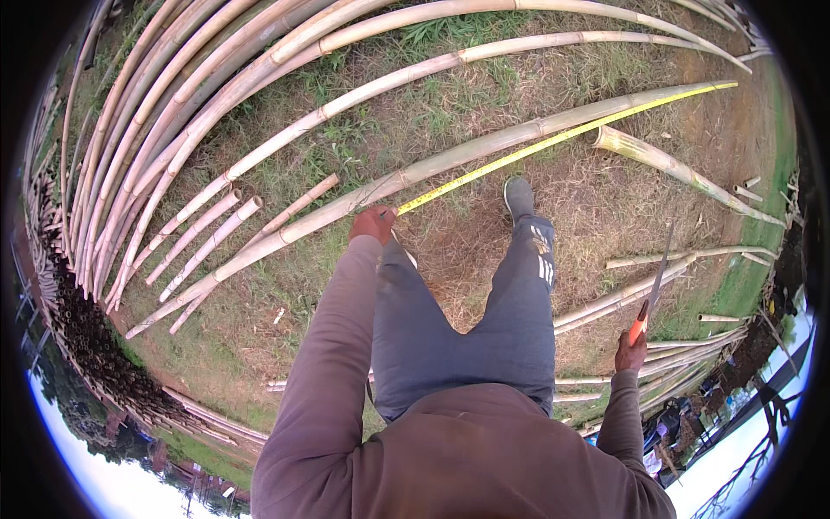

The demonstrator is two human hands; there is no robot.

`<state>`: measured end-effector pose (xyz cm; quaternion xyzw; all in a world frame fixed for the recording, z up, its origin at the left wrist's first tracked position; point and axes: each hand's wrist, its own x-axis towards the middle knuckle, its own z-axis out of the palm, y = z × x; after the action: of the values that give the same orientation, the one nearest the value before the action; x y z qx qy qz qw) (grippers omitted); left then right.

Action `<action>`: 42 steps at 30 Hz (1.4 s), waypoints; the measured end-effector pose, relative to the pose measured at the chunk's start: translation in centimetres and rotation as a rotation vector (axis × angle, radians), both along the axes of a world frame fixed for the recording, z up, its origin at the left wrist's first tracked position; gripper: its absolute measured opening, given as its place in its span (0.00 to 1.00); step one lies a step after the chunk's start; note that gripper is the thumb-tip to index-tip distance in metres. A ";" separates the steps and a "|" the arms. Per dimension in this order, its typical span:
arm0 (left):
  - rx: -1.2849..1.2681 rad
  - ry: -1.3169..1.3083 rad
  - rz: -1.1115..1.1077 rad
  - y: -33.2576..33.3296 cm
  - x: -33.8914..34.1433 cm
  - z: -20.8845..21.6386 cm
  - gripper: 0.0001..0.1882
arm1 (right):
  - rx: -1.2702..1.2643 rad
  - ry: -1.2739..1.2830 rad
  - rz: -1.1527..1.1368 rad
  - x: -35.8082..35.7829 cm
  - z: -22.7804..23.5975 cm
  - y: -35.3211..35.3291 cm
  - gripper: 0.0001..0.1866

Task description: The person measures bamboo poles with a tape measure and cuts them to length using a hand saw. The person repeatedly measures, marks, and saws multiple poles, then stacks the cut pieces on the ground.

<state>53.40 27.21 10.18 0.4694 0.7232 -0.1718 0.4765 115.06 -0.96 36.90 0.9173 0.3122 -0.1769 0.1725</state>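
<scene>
My left hand (373,224) is closed on one end of a yellow tape measure (501,162), against a long bamboo pole (450,157). Whatever else the fingers cover is hidden. From there the tape runs out to the right beside the pole, as far as the pole's far right end. Out at my right side, my right hand (631,353) grips the orange handle of a hand saw (660,273), its blade pointing up and away from me.
Long bamboo poles (194,112) lie stacked at the far left. A thicker bamboo piece (670,163) rests right of the tape, and short cut lengths (212,248) lie at left. More poles (622,303) lie near my right hand. My shoe (520,197) stands on dry grass close to the tape.
</scene>
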 end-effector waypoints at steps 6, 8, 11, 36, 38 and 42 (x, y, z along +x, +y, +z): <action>0.133 -0.041 0.052 -2.6 -2.1 -5.7 0.20 | 0.067 0.157 0.066 -19.4 -4.6 -6.3 0.34; 0.036 -0.063 0.090 -2.0 -2.5 -8.0 0.21 | 0.199 0.203 0.171 -23.0 -6.3 -8.3 0.34; 0.097 0.055 -0.151 -2.4 -3.1 -11.8 0.21 | 0.189 0.414 -0.018 -26.0 -7.1 -7.5 0.34; 0.459 0.052 -0.241 -3.6 -4.7 -22.9 0.26 | 0.373 0.792 -0.037 -37.8 -15.2 -11.5 0.15; 0.446 0.021 -0.235 -3.5 -5.7 -24.9 0.25 | 0.388 0.795 -0.032 -38.2 -15.4 -11.3 0.15; 0.422 -0.017 -0.200 -3.4 -5.4 -24.7 0.23 | 0.414 0.806 -0.019 -38.8 -15.9 -9.8 0.19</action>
<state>47.99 23.81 -14.54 0.6292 0.6890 -0.0591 0.3547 76.27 -10.79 21.02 0.7933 0.3749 -0.4552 -0.1515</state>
